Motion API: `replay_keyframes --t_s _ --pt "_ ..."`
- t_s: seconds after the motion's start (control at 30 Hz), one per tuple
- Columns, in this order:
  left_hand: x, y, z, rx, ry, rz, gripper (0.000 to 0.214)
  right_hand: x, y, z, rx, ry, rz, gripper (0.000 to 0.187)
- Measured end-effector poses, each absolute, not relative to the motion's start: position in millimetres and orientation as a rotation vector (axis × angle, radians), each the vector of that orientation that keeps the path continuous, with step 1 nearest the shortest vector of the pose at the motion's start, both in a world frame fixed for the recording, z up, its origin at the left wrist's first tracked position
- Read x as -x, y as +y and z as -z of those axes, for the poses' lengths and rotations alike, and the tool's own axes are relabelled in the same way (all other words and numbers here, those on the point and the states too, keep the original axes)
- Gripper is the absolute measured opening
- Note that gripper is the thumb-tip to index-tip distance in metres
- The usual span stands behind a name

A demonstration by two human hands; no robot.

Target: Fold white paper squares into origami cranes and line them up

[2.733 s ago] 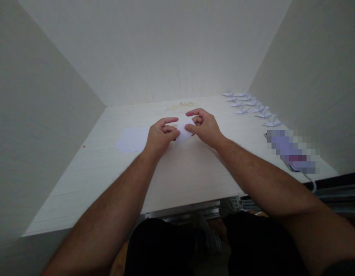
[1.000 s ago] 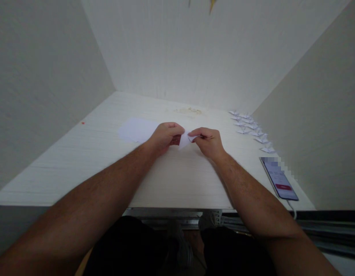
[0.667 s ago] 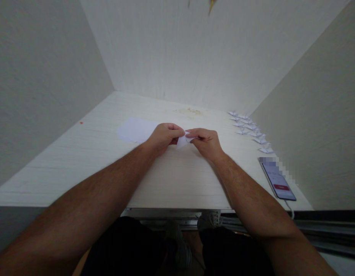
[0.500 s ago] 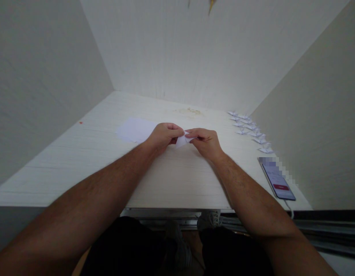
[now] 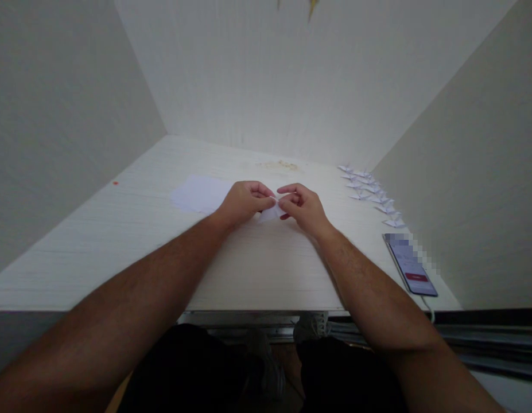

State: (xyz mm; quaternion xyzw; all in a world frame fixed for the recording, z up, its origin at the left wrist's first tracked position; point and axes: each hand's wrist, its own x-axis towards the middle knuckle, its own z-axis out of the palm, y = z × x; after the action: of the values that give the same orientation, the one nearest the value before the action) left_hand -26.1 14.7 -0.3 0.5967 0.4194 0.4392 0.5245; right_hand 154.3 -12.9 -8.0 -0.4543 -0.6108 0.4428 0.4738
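A small folded piece of white paper (image 5: 271, 214) is held just above the white desk (image 5: 162, 246), near its middle. My left hand (image 5: 243, 202) is closed on the paper's left side, pinching it with thumb and fingers. My right hand (image 5: 303, 207) pinches its right side, index finger curled over the top. Most of the paper is hidden between the two hands.
A flat white sheet (image 5: 200, 193) lies left of my hands. Several small folded paper figures (image 5: 369, 189) stand in a row along the right wall. A phone (image 5: 410, 264) with a cable lies at the right front edge. Walls close in the desk on three sides.
The view has tilted up and shifted since the first frame. Both hands stay closed on the folded paper, and the right index finger has risen a little over its top.
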Motion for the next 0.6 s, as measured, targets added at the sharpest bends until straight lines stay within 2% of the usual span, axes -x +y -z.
replay_keyframes --t_s 0.2,0.6 --pt "28.2 13.5 0.7 -1.544 0.956 -1.046 0.027 -151.9 -14.1 5.6 1.303 -1.519 -1.099 0.028" --pt "28.3 14.2 1.2 -1.576 0.899 -1.038 0.024 -154.1 -12.9 6.4 1.251 -1.557 -1.097 0.023"
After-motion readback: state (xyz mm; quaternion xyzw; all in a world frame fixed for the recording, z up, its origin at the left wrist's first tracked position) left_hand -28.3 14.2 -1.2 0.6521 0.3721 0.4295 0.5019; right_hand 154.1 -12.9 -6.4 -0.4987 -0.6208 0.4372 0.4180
